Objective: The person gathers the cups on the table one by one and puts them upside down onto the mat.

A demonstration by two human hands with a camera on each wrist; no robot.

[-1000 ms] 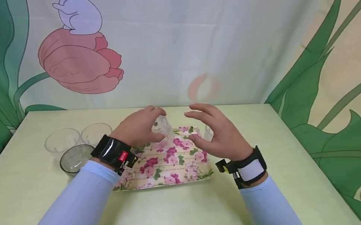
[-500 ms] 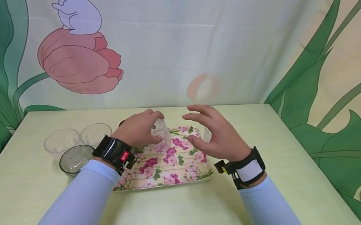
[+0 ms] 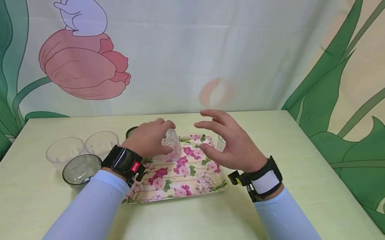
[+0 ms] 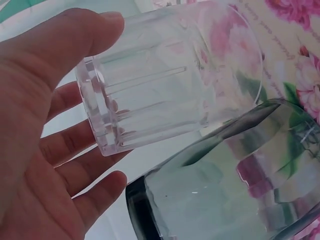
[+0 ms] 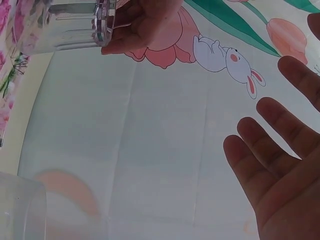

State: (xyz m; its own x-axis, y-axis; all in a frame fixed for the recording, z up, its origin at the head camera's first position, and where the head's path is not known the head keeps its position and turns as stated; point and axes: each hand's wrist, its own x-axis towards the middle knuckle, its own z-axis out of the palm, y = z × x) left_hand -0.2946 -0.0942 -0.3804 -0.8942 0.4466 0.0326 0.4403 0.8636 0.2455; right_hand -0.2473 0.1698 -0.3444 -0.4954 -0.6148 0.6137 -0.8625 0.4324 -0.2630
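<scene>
My left hand (image 3: 151, 138) grips a clear ribbed cup (image 4: 160, 85) near its base, thumb on one side and fingers behind. That cup is upside down, its rim at the flowered tray (image 3: 174, 178). Close beside it stands a smoky grey cup (image 4: 215, 185), also base up; in the head view the left hand hides most of it. My right hand (image 3: 232, 141) hovers at the tray's right side with fingers spread and nothing in them. Just behind its palm, partly hidden, is another clear cup (image 3: 221, 143), seen at the corner of the right wrist view.
Two clear cups (image 3: 65, 150) and a smoky grey cup (image 3: 81, 171) stand mouth up on the pale table (image 3: 191, 228), left of the tray. A printed curtain (image 3: 169, 50) hangs behind the table's back edge.
My left hand has moved slightly left and toward me with the clear cup, bringing the smoky cup's dark base into view behind it. The right hand has barely moved.
</scene>
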